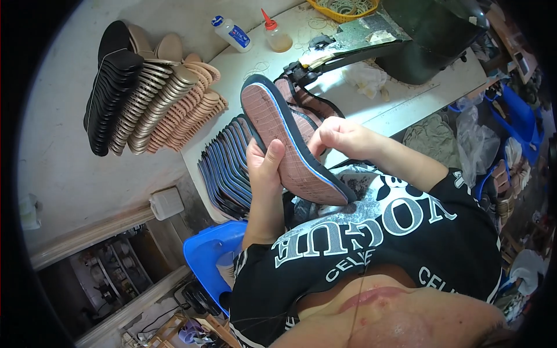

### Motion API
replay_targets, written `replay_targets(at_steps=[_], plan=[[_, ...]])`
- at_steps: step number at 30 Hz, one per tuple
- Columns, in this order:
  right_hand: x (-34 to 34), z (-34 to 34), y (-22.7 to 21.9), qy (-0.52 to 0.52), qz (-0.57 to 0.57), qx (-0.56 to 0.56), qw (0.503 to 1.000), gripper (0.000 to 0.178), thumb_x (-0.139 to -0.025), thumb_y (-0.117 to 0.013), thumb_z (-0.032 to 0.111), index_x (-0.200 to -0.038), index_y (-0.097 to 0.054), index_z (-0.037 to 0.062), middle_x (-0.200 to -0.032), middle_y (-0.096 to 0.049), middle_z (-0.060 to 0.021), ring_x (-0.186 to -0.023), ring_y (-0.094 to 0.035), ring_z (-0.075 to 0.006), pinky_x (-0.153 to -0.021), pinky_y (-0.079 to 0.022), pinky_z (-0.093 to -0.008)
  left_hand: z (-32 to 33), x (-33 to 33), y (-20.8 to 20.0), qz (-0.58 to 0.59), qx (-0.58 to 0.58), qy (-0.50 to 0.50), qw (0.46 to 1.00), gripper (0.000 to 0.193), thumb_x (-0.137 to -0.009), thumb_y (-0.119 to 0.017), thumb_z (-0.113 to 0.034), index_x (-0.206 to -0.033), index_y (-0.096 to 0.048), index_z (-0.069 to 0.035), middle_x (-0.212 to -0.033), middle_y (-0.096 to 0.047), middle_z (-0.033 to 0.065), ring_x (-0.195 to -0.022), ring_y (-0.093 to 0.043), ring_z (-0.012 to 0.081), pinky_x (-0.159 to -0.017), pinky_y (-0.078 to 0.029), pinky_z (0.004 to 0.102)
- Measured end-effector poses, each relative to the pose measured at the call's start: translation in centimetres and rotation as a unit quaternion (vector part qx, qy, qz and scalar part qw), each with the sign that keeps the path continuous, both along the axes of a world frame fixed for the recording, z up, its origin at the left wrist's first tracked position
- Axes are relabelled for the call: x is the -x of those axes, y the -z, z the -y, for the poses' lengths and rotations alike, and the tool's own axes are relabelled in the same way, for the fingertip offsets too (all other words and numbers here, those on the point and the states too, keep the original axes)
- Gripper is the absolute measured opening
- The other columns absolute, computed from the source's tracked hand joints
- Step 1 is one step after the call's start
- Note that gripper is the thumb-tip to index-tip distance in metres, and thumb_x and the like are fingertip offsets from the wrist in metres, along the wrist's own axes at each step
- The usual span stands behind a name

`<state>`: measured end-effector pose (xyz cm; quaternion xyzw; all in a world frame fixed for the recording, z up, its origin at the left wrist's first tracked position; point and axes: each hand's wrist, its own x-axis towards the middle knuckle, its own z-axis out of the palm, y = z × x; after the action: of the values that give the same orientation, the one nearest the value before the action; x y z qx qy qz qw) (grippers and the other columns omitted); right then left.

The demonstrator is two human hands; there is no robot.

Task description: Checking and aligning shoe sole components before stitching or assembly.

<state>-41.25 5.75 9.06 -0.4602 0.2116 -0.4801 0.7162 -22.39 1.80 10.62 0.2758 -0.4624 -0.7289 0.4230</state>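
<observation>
A long shoe sole (290, 145), pinkish-brown with a dark rim and a light blue line along its edge, is held up tilted in front of my chest. My left hand (267, 165) is closed round its left side, the thumb lying across the face. At its right edge my right hand (339, 139) is bent inward with curled fingers; the fingertips are partly hidden behind the sole. Just behind lies a second pinkish piece with dark edging (304, 119), mostly covered by the sole and my right hand.
A row of stacked soles (229, 162) stands on the white table (400, 113), left of my hands. A dark machine arm (348, 55) reaches over it. A white bottle (232, 33) and a red-tipped bottle (277, 37) stand behind. Bundled black, gold and beige soles (154, 87) are at far left.
</observation>
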Motion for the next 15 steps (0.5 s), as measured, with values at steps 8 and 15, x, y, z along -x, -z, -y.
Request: replay_targets(at_steps=[8,15], plan=[[0.5,1.3,1.8,-0.105,-0.085,-0.030,0.990,0.037,-0.085,-0.066,0.038,-0.085,-0.067,0.0009,-0.075,-0.064,-0.0020,-0.070,-0.059,-0.0082,-0.066,-0.048,-0.0219,-0.7,1.4,-0.5,0.019,0.013,0.035,0.999,0.040,-0.084,-0.068,-0.030,-0.104,-0.055,0.002,-0.088,-0.065,0.0067,-0.073,-0.061,0.0113,-0.066,-0.048,0.0237],[2.2,0.6,-2.0,0.036,-0.197,-0.073,0.977,0.024,-0.088,-0.065,0.023,-0.082,-0.068,-0.0004,-0.065,-0.058,0.0026,-0.060,-0.051,-0.0043,-0.055,-0.044,-0.0223,0.1,2.6,-0.2,0.116,0.079,-0.054,0.989,0.041,-0.083,-0.072,-0.024,-0.109,-0.056,0.004,-0.097,-0.065,0.0075,-0.085,-0.060,0.0131,-0.080,-0.047,0.0266]])
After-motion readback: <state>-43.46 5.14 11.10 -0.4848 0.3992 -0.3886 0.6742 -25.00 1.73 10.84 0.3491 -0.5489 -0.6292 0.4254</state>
